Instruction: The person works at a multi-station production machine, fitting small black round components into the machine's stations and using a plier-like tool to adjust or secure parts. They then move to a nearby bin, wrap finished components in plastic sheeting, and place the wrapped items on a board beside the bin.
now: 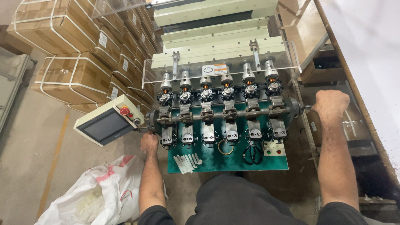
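Six winding stations (216,112) sit between left hand (149,143) and right hand (331,104).

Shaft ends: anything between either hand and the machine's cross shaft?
Nothing visible. The left hand sits at the shaft's left end, under the control panel; the right hand closes on the handle at its right end.

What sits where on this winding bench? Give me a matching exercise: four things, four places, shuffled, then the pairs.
Things:
1. scissors
2. touch-screen panel
3. white sack
4. right hand

Places:
A. on the floor at lower left
B. at the shaft's right end
C. on the green plate, right of the middle
D. on the machine's left side, beside stacked boxes

Pairs: 1-C, 2-D, 3-A, 4-B
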### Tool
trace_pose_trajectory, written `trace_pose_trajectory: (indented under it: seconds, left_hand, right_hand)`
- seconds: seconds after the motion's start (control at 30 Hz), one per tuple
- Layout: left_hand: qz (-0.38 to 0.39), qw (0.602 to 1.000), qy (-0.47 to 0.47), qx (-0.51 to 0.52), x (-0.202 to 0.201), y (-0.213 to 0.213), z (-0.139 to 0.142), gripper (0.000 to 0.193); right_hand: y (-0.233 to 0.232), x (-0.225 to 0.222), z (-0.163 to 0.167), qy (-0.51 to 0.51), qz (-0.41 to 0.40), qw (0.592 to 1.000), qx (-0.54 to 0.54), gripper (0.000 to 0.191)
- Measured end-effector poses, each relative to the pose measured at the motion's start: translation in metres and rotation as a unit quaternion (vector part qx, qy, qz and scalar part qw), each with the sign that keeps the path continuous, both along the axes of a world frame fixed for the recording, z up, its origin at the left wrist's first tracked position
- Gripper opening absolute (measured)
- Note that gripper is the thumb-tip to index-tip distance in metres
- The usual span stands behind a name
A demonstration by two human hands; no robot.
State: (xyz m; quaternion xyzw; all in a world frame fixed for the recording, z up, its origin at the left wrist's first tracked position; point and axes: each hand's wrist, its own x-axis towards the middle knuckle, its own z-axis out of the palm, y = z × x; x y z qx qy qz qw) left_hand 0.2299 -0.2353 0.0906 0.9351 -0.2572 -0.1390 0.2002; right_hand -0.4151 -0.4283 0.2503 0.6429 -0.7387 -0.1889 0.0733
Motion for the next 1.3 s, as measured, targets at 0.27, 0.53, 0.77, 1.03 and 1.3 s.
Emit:
trace_pose_trajectory:
  seconds: [0.27,0.53,0.77,1.03,1.3]
  left_hand:
    - [0.014,1.0,0.009,0.017,-0.003,-0.003,0.006,0.036]
    - [0.007,1.0,-0.001,0.005,-0.003,-0.002,0.004,0.037]
    - [-0.013,0.999,-0.027,-0.023,-0.003,-0.001,0.0,0.035]
    - [-0.08,0.993,-0.083,-0.023,0.007,0.007,-0.018,0.034]
    - [0.023,0.997,-0.062,0.038,-0.001,0.0,-0.041,0.04]
  right_hand:
    - [0.001,0.001,0.003,0.001,-0.006,1.0,0.011,0.034]
    - [0.0,-0.001,0.002,-0.01,-0.006,1.0,-0.003,0.033]
    - [0.0,-0.005,-0.008,-0.005,0.007,1.0,-0.02,0.026]
    - [0.002,-0.007,-0.012,-0.007,0.032,0.999,-0.031,0.033]
    - [0.01,-0.009,-0.024,-0.011,0.072,0.991,-0.108,0.035]
